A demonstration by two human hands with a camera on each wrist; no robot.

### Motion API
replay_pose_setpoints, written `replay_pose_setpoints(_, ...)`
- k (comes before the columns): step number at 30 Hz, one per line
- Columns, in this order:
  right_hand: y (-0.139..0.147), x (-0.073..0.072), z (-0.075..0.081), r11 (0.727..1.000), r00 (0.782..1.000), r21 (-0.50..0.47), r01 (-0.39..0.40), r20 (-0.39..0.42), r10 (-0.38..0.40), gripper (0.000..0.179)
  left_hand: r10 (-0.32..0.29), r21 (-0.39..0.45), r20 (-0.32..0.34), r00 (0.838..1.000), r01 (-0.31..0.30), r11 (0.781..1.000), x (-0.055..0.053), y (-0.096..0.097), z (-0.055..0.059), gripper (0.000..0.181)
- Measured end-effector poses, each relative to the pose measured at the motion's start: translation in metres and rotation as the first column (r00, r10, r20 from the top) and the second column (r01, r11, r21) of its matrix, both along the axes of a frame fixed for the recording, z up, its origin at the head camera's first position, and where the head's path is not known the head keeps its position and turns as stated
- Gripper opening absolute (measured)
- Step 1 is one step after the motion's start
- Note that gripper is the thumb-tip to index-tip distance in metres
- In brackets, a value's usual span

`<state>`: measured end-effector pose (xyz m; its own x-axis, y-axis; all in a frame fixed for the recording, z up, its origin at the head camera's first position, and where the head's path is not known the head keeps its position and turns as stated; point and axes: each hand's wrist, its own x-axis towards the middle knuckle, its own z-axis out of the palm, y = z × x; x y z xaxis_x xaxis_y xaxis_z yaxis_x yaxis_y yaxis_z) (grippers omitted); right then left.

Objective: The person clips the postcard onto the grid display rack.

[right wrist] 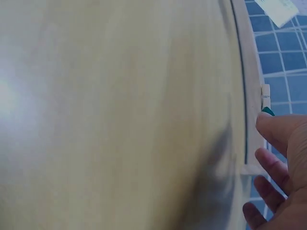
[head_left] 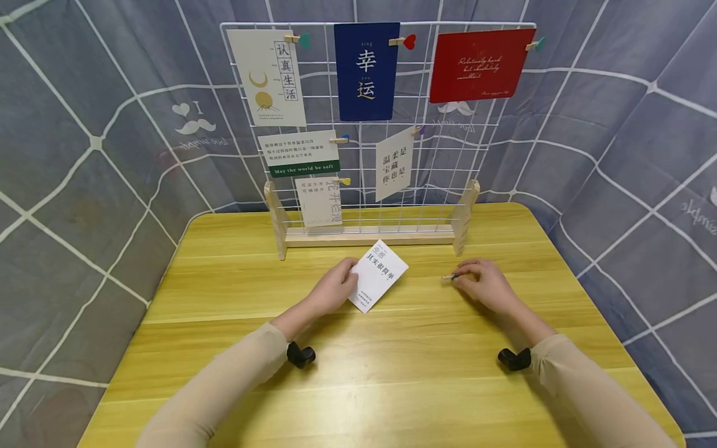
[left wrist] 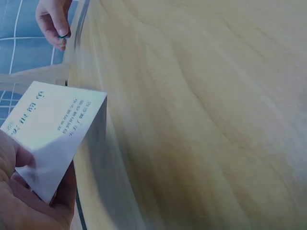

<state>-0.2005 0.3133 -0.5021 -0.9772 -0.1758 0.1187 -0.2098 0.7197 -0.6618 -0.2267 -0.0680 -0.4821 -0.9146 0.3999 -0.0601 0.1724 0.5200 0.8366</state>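
My left hand (head_left: 334, 284) grips a white card (head_left: 378, 275) with dark Chinese lettering by its left edge, thumb on the printed face and fingers behind. The card is tilted over the table in front of the rack. Off to the right, my right hand (head_left: 486, 284) pinches a small wooden clothespin (head_left: 448, 277) with a green end between thumb and index finger. In the right wrist view the clothespin (right wrist: 266, 96) points away from the thumb tip, and the other fingers are loosely bent. A gap separates the clothespin from the card.
A white wire grid rack (head_left: 358, 134) on wooden feet (head_left: 462, 218) stands at the table's back. Clipped to it are several cards, among them a blue card (head_left: 366, 71), a red card (head_left: 476, 65) and a tilted white card (head_left: 394, 163). Grey checked curtains surround the wooden table (head_left: 392, 386).
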Motion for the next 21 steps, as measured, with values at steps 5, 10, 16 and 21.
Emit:
replay_pose_setpoints(5,0.011,-0.003,0.013,0.999,0.999,-0.036,0.026,-0.031,-0.027,0.02,0.002,0.029,-0.022,1.0,-0.001,1.0,-0.002,0.006,0.003,0.031)
replay_pose_setpoints(10,0.021,-0.007,0.026,0.996,0.994,-0.067,0.065,-0.088,-0.071,0.019,0.0,0.054,-0.048,0.999,0.002,0.999,-0.003,0.011,0.008,0.023)
replay_pose_setpoints(16,0.031,-0.012,0.047,0.99,0.984,-0.08,0.117,-0.124,-0.126,0.022,0.041,0.09,-0.049,0.998,-0.036,0.995,-0.007,0.026,0.017,0.022)
replay_pose_setpoints(21,0.037,-0.017,0.072,0.984,0.977,-0.07,0.162,-0.126,-0.17,0.029,0.079,0.195,-0.031,0.996,-0.071,0.978,-0.013,0.045,0.026,0.023)
